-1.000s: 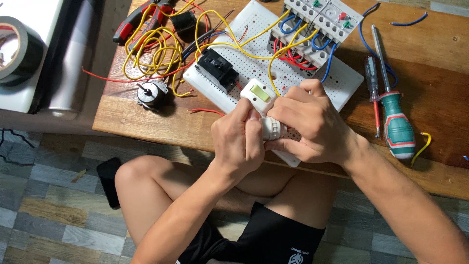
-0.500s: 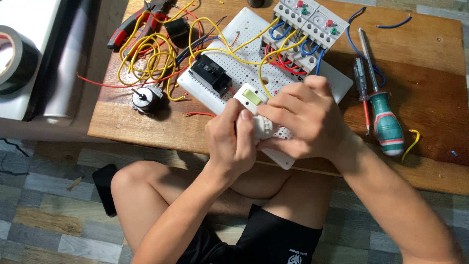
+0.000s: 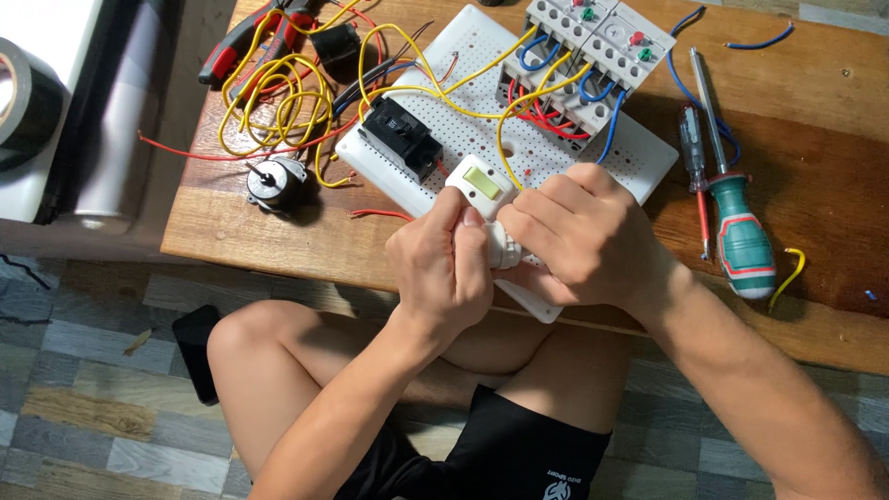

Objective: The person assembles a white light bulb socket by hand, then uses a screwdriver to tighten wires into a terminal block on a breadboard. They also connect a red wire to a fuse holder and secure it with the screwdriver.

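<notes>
A: Both hands closed. Left hand [image 3: 443, 268] and right hand [image 3: 582, 243] meet over a small white fitting [image 3: 505, 248], each grip pinching it, at the near edge of the white perforated board [image 3: 639, 157].

B: Step in hand?

A: Looks like seating or twisting the fitting just below the white switch with the green button [image 3: 482, 185]. Next move likely calls for steady opposed pressure; yellow wires [image 3: 278, 102] crowd close.

B: Surroundings?

A: Wooden tabletop [image 3: 833, 185]. Black breaker [image 3: 400, 137] and grey contactors [image 3: 583, 56] on the board. Small motor [image 3: 270, 181] left, green-handled screwdriver [image 3: 741, 241] right, red pliers [image 3: 243, 42] far left. Patchwork tile floor [image 3: 83, 407] below; person sits cross-legged.
</notes>
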